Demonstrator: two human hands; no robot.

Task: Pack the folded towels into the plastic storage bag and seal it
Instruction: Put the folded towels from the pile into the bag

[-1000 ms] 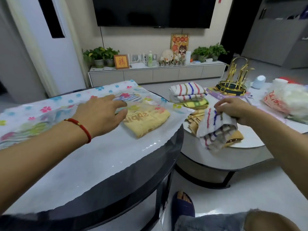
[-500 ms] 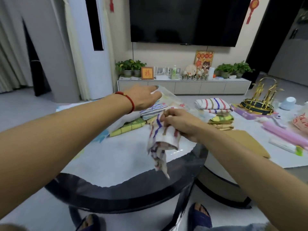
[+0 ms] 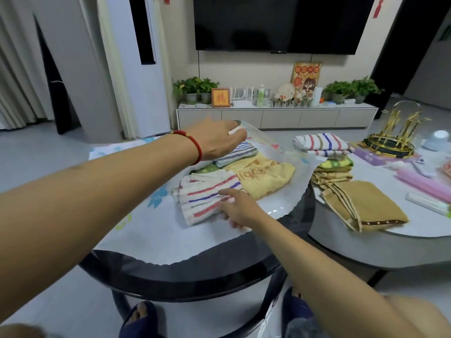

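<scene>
Fingers of the right hand [image 3: 238, 207] are laid almost straight on the near edge of a white towel with red and blue stripes [image 3: 207, 197], which is seen on the plastic storage bag [image 3: 156, 230] spread over the dark round table [image 3: 195, 274]. Beyond it, a yellow towel [image 3: 266, 176] and a blue-striped towel [image 3: 235, 154] are found under the raised clear flap of the bag, and this flap is pinched and held up by the left hand [image 3: 217, 140] (a red bracelet [image 3: 192, 147] is worn on its wrist). Farther right, on the white table [image 3: 366, 242], the remaining folded towels [image 3: 327, 154] are stacked, with a brown towel [image 3: 361, 203] just beside them.
</scene>
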